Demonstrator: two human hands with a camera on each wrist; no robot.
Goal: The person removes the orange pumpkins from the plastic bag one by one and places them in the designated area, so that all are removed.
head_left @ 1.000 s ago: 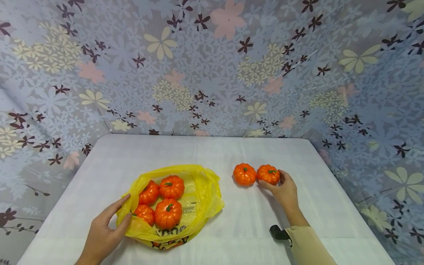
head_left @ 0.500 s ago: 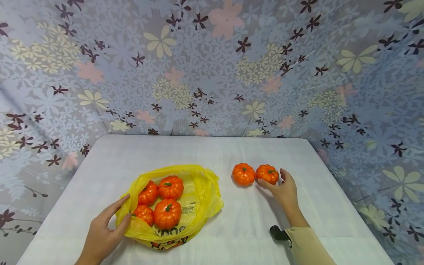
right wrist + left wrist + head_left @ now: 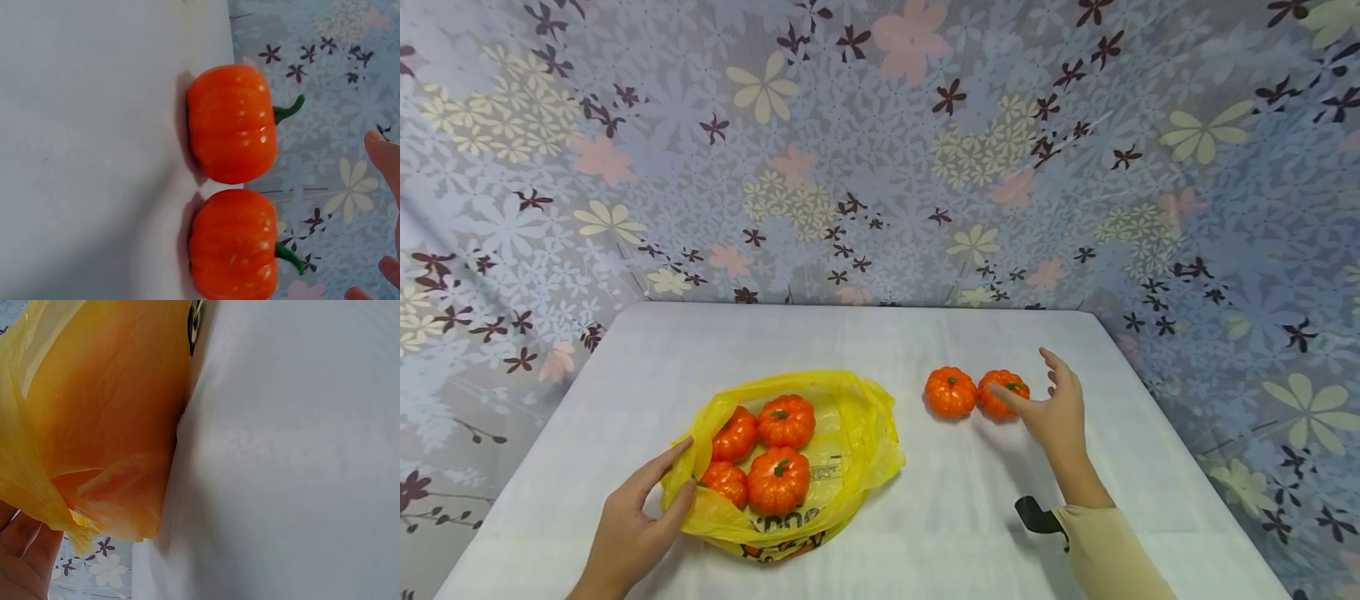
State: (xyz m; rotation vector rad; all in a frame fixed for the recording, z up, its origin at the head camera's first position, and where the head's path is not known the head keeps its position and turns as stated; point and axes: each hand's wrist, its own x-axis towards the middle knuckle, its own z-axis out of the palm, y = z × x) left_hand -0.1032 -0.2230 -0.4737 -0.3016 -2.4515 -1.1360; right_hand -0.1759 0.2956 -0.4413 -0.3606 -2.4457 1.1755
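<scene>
My left hand point(image 3: 632, 521) holds the left rim of a yellow plastic bag point(image 3: 878, 442) between thumb and fingers. Several small orange pumpkins point(image 3: 778, 482) with green stems sit inside the open bag. In the left wrist view the bag point(image 3: 119, 412) bulges beside the fingers point(image 3: 39, 550), with orange showing through. To the right, two more pumpkins stand side by side: a left one point(image 3: 951, 392) and a right one point(image 3: 1000, 407). My right hand point(image 3: 1060, 417) is raised beside the right pumpkin, fingers spread and holding nothing. Its thumb overlaps that pumpkin in the head view.
A white cloth point(image 3: 970, 517) covers the table. Floral fabric point(image 3: 880, 150) hangs behind it and along both sides. A black strap piece point(image 3: 1037, 515) sticks out from the beige right sleeve point(image 3: 1112, 554).
My right hand has lifted off the right pumpkin, moving up and slightly right as its fingers spread. That pumpkin stays beside the other one. My left hand keeps its place at the bag.
</scene>
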